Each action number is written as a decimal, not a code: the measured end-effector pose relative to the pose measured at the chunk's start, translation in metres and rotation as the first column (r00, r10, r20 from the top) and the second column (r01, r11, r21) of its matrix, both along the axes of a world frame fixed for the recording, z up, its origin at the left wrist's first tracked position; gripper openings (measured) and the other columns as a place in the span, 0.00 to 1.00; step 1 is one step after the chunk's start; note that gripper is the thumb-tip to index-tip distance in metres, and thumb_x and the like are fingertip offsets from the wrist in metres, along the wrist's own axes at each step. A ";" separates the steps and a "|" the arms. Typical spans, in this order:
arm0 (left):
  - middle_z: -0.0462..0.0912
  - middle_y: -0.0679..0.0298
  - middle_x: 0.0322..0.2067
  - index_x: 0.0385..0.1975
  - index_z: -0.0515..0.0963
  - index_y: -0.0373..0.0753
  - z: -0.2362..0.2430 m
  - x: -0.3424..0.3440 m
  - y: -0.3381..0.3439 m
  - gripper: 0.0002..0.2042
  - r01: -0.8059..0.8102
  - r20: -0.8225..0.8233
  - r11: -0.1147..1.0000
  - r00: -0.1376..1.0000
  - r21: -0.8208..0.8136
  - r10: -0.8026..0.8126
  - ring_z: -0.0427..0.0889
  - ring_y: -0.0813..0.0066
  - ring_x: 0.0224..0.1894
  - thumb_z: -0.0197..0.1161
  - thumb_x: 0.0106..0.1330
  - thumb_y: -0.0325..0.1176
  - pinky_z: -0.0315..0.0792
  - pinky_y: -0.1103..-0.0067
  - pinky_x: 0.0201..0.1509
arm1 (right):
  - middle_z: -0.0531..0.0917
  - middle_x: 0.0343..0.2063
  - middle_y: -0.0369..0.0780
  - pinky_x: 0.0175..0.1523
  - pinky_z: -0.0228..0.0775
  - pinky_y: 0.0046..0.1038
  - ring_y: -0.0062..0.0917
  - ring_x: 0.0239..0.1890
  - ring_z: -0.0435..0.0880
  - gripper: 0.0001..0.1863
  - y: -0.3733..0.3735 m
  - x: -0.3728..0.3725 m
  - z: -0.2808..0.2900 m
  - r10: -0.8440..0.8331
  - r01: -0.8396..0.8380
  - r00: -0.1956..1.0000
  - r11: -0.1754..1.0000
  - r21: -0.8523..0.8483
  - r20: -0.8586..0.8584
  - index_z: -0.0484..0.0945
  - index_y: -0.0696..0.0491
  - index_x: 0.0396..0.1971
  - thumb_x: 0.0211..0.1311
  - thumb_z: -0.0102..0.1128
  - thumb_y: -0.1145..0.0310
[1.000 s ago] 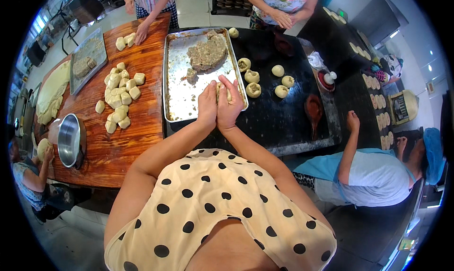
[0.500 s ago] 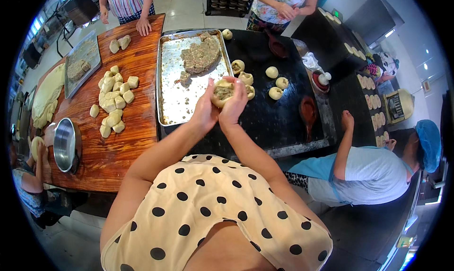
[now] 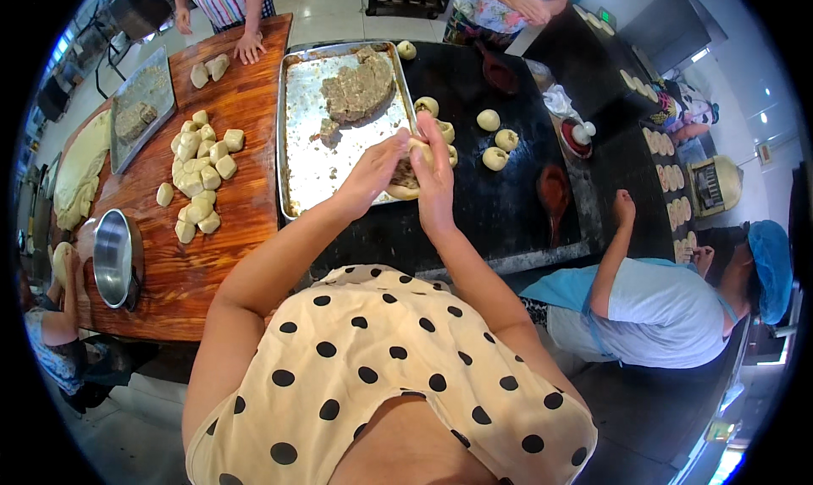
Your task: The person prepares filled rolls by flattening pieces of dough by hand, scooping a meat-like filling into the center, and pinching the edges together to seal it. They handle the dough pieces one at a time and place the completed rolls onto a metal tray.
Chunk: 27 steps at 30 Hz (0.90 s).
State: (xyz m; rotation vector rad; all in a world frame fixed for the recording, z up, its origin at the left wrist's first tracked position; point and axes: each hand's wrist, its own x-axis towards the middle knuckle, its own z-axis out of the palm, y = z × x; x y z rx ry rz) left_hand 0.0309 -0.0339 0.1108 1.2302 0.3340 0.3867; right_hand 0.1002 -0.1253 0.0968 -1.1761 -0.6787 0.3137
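Observation:
Between my two hands, over the near right corner of a metal tray (image 3: 305, 165), is a filled dough bun (image 3: 403, 190). Brown-grey filling shows in its opening. My left hand (image 3: 371, 173) presses against the bun's left side with the fingers together. On the other side, my right hand (image 3: 435, 179) closes around it, thumb and fingers pointing up. A big mound of minced filling (image 3: 360, 91) lies in the tray. Just beyond my right hand, several shaped buns sit on the black worktop, one bun (image 3: 426, 107) by the tray's edge and another bun (image 3: 488, 120) farther right.
Cut dough pieces (image 3: 190, 168), a steel bowl (image 3: 114, 261) and a dough slab (image 3: 80, 168) lie on the wooden table (image 3: 241, 261) at left. Brown ladles (image 3: 554, 195) rest on the black worktop. Co-workers stand across; another person (image 3: 660, 311) works at right, beside rows of flat rounds.
My hands have turned the bun, tilting its opening from facing up to facing toward me. The right hand now stands more upright, and both hands have come closer together around the dough.

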 end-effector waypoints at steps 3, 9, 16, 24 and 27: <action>0.76 0.60 0.52 0.65 0.65 0.40 -0.015 0.012 0.004 0.28 -0.039 0.010 0.992 0.999 -0.119 0.041 0.74 0.74 0.57 0.46 0.76 0.54 0.69 0.75 0.61 | 0.78 0.54 0.40 0.63 0.62 0.25 0.24 0.58 0.73 0.15 0.000 0.009 -0.008 0.013 -0.015 0.998 0.999 -0.036 -0.068 0.76 0.59 0.53 0.72 0.51 0.70; 0.78 0.65 0.45 0.56 0.71 0.43 -0.046 0.000 -0.019 0.19 -0.120 -0.069 0.875 0.993 -0.468 0.099 0.78 0.76 0.48 0.48 0.76 0.49 0.74 0.75 0.53 | 0.84 0.39 0.42 0.51 0.71 0.28 0.28 0.43 0.81 0.11 0.015 -0.010 -0.035 -0.232 0.245 0.967 0.961 -0.127 0.108 0.80 0.61 0.40 0.69 0.49 0.74; 0.79 0.65 0.38 0.49 0.75 0.36 -0.047 0.002 -0.007 0.19 -0.162 -0.018 0.984 0.987 -0.070 0.161 0.76 0.81 0.39 0.44 0.79 0.45 0.71 0.81 0.46 | 0.81 0.49 0.44 0.62 0.65 0.30 0.30 0.53 0.78 0.15 0.012 -0.009 -0.022 -0.092 0.114 0.976 0.988 -0.105 0.197 0.78 0.61 0.50 0.71 0.48 0.70; 0.72 0.60 0.56 0.65 0.61 0.38 -0.015 0.000 0.020 0.31 0.092 -0.085 0.953 0.989 -0.289 -0.121 0.75 0.72 0.58 0.56 0.71 0.54 0.72 0.74 0.60 | 0.66 0.62 0.51 0.67 0.60 0.42 0.45 0.65 0.66 0.53 -0.011 0.006 -0.025 -0.057 0.232 0.821 0.942 -0.241 0.569 0.54 0.58 0.68 0.43 0.79 0.66; 0.74 0.62 0.54 0.64 0.62 0.38 -0.018 -0.003 0.004 0.27 0.162 0.064 0.883 0.987 -0.440 -0.149 0.76 0.72 0.56 0.63 0.69 0.40 0.72 0.73 0.60 | 0.64 0.64 0.48 0.68 0.59 0.38 0.40 0.66 0.66 0.58 -0.014 0.008 -0.030 -0.081 0.284 0.752 0.935 -0.211 0.654 0.53 0.55 0.69 0.36 0.83 0.70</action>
